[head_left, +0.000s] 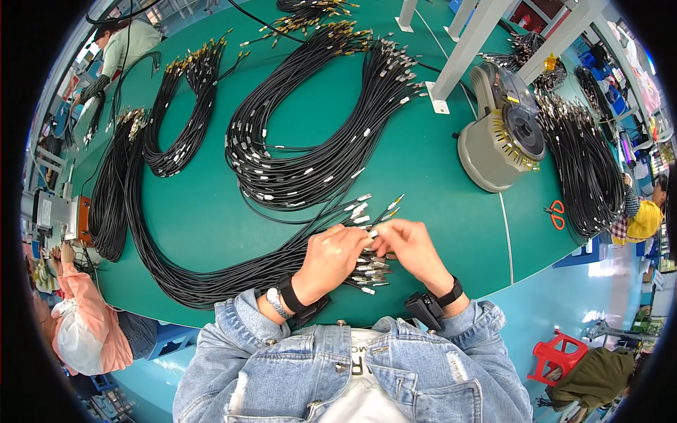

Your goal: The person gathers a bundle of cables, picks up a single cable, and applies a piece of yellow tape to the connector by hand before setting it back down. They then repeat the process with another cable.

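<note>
My left hand (328, 259) and my right hand (411, 248) meet over the connector ends of a long bundle of black cables (201, 280). Closed fingers of both hands pinch a small white cable connector (373, 234) between them. The fingertips partly hide it. More silver and white connector ends (370, 266) fan out below and beside the hands. The bundle runs left from my hands and curves up the table's left side. Beyond my hands lies a large U-shaped coil of black cables (296, 169) with white tags and metal tips.
A smaller cable coil (180, 144) lies at the far left of the green table (423, 173). A round beige machine with a dial (497, 144) stands right, near grey posts (462, 53). Orange-handled scissors (557, 214) lie by another cable bundle (582, 166). Co-workers sit around; a red stool (557, 356) stands behind right.
</note>
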The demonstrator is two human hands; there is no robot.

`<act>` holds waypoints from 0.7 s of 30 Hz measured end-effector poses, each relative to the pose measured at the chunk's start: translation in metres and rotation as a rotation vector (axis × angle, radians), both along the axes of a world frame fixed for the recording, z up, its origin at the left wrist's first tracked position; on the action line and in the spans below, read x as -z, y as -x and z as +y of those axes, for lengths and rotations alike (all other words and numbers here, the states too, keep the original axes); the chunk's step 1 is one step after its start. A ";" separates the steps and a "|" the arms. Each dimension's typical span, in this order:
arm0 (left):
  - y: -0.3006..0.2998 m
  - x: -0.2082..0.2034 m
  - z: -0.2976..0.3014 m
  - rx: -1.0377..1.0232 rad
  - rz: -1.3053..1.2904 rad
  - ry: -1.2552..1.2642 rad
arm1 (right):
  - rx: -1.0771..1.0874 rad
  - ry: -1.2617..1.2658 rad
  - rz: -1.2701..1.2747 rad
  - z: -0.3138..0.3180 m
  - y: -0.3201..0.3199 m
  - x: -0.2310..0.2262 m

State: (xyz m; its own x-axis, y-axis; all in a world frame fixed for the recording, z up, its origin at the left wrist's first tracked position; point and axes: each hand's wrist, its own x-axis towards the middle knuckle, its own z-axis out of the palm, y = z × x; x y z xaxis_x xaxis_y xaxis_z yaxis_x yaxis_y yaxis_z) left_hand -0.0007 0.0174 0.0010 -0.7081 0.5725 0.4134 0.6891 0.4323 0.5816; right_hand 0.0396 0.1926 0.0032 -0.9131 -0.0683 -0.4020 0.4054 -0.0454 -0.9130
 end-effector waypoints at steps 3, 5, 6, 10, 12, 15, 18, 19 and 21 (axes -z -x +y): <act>0.013 -0.011 -0.001 -0.108 0.037 -0.088 | 0.191 -0.578 0.440 0.014 0.007 0.002; 0.028 -0.013 -0.005 -0.159 -0.014 -0.102 | 0.163 -0.678 0.509 0.020 0.011 0.006; 0.036 -0.013 -0.007 -0.206 -0.068 -0.118 | 0.136 -0.781 0.574 0.022 0.013 0.008; 0.040 -0.017 -0.008 -0.267 -0.054 -0.055 | 0.042 -0.884 0.664 0.027 0.013 0.008; 0.038 -0.021 -0.005 -0.271 -0.021 -0.018 | 0.011 -0.885 0.674 0.030 0.012 0.004; 0.022 -0.030 0.006 -0.030 0.196 -0.029 | -0.101 -0.618 0.325 0.034 0.008 -0.012; 0.012 -0.026 0.017 0.064 0.172 -0.013 | -0.040 -0.301 0.210 0.033 0.003 -0.020; 0.011 -0.024 0.019 0.113 0.160 -0.004 | -0.008 -0.142 0.152 0.032 0.001 -0.022; 0.011 -0.019 0.019 0.115 0.144 -0.024 | 0.019 -0.063 0.118 0.030 -0.001 -0.027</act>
State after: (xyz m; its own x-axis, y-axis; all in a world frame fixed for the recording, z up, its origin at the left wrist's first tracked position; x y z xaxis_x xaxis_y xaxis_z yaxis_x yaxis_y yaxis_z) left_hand -0.0116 0.0360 0.0198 -0.5714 0.6350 0.5199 0.8098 0.3334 0.4828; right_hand 0.0405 0.2224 0.0303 -0.9551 -0.0284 -0.2949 0.2948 0.0064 -0.9555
